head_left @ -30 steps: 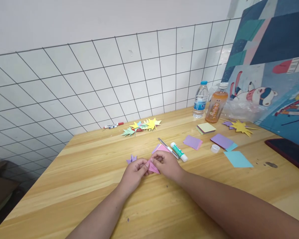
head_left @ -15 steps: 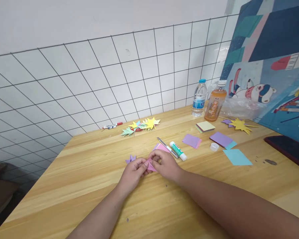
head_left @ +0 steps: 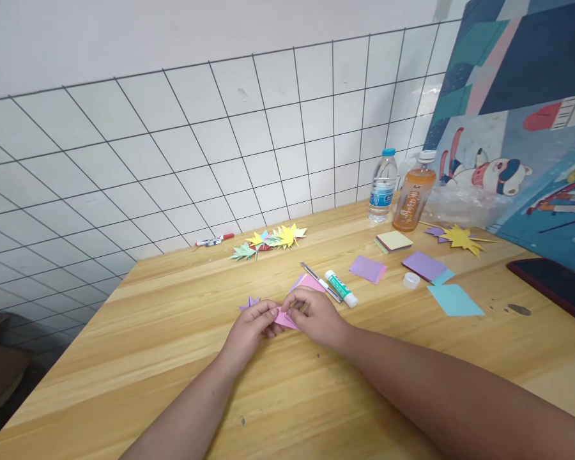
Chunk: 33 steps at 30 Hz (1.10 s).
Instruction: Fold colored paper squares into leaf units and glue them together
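A small folded piece of pink paper [head_left: 285, 319] is between my two hands, just above the table. My left hand [head_left: 253, 326] pinches its left end between thumb and fingers. On the other end, the fingers of my right hand [head_left: 316, 314] are closed, partly covering the paper. Behind my left hand lies a purple folded paper star [head_left: 249, 303], partly hidden by it. Beyond my right hand are pink and purple sheets [head_left: 311, 282], with a utility knife [head_left: 322, 281] across them and a green-and-white glue stick [head_left: 341, 289] alongside.
Folded paper stars [head_left: 273, 241] lie near the tiled wall beside markers [head_left: 214, 240]. Rightward are paper stacks [head_left: 393, 241], a purple sheet [head_left: 367, 269], a blue sheet [head_left: 455, 299], a white cap [head_left: 411, 280], a water bottle [head_left: 382, 186], an orange drink bottle [head_left: 414, 191] and a dark phone [head_left: 551, 287].
My fingers have shifted on the pink paper, and more of its flat face shows between my hands. The view has moved slightly; the other things on the table stay put.
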{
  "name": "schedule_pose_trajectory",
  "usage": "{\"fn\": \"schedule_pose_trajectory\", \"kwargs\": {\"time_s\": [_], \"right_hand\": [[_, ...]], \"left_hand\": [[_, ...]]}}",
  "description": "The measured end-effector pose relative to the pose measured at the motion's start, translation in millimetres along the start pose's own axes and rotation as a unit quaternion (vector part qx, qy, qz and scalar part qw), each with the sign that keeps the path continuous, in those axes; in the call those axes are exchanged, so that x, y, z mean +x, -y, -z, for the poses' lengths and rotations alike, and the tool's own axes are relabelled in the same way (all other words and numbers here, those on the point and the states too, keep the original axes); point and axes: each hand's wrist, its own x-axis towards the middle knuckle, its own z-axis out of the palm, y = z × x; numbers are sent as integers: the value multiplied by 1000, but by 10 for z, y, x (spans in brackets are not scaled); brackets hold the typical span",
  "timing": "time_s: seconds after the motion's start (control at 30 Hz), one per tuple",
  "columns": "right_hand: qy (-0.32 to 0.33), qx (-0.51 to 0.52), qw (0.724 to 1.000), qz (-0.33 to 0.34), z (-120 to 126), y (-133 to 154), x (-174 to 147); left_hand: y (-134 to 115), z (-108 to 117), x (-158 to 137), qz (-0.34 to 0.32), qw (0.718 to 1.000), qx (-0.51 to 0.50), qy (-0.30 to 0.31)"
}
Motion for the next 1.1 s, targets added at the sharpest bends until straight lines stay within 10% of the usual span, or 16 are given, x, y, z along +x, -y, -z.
{"fn": "schedule_pose_trajectory", "kwargs": {"time_s": [1.1], "right_hand": [[-2,-69,996,-54,-23,-128,15]], "left_hand": [[124,-47,26,-108,978,178,-18]]}}
